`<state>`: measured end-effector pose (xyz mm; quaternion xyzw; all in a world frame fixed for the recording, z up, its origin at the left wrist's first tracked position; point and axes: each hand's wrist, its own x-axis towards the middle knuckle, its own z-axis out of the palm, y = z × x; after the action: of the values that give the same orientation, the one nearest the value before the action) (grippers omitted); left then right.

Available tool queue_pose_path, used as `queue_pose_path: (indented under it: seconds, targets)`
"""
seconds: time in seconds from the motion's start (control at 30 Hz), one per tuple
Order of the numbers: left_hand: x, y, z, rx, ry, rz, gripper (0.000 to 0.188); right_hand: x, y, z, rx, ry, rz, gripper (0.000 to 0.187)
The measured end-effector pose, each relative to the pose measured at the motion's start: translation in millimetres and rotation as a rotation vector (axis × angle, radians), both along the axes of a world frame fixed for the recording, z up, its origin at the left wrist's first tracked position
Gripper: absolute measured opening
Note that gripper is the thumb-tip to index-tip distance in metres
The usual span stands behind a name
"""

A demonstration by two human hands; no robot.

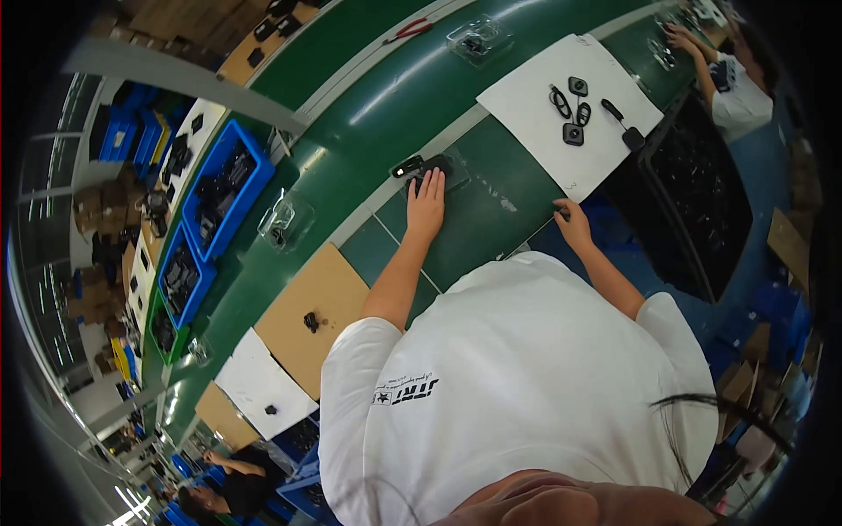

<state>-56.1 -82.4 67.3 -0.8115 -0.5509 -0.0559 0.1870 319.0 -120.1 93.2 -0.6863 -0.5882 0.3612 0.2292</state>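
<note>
My left hand (pixel 426 203) lies with its fingers stretched over black parts (pixel 438 165) in a clear plastic tray (pixel 458 173) on the green work surface. A small black device with a pale patch (pixel 408 167) shows just beyond the fingertips. At the near corner of a white sheet, my right hand (pixel 574 226) is closed, its fingertips pressed together by the table edge. Something small and dark shows at those fingertips, too small to name. On the white sheet (pixel 526 96) are square black devices (pixel 574 134) and coiled black cables (pixel 560 103).
A large black bin (pixel 693 202) stands at my right. Clear trays (pixel 286 221) lie along the green conveyor belt (pixel 351 131). Blue bins of black parts (pixel 230 188) stand at left. Red-handled pliers (pixel 409 31) lie at the far side. Another person (pixel 741 96) works at far right.
</note>
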Motion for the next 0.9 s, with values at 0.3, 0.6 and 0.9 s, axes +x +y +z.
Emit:
queue_pose_path:
  seconds: [0.3, 0.6, 0.9]
  targets:
    - [5.2, 55.3, 28.8, -0.243, -0.467, 0.055, 0.036, -93.6, 20.7, 28.4, 0.301, -0.055, 0.417, 0.069]
    - [11.2, 60.8, 23.9, -0.158, -0.513, 0.064, 0.023, -199.4, 178.4, 12.1, 0.166, -0.310, 0.821, 0.124]
    - [15.0, 64.4, 6.8, -0.079, -0.661, 0.058, 0.021, -213.1, 210.1, 25.6, 0.151, -0.484, 1.068, 0.124]
